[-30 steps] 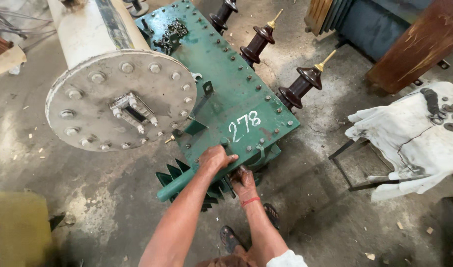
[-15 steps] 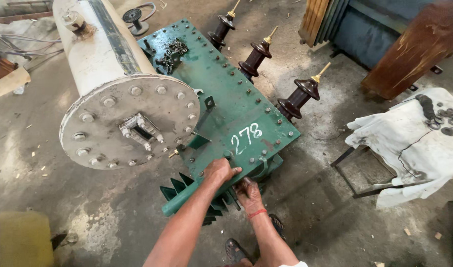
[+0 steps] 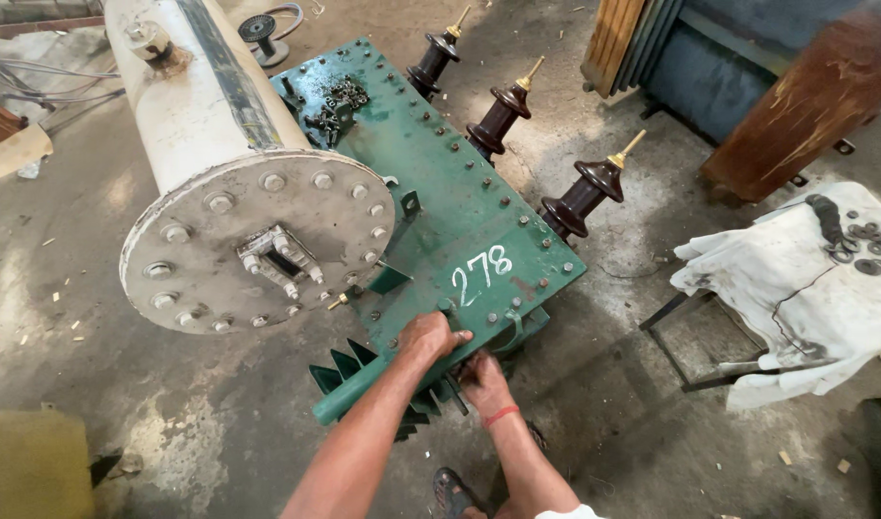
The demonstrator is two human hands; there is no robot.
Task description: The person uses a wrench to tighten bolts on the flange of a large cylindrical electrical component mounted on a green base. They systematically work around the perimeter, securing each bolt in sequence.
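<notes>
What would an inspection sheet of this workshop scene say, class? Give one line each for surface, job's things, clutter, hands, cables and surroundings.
Surface: bare concrete floor, dusty and stained.
Job's things: green lid studded with bolts, white painted digits near its front corner; three dark brown insulators along its right edge; pale tank with a round bolted end plate beside it.
Clutter: loose bolts heaped on the lid's far end; washers on a white cloth draped over a metal stand.
Hands: left hand grips the lid's front edge; right hand is just below that edge, what it holds is hidden.
Cables: wire coil on the far floor.
Surroundings: rusty brown and blue metal pieces at top right.
</notes>
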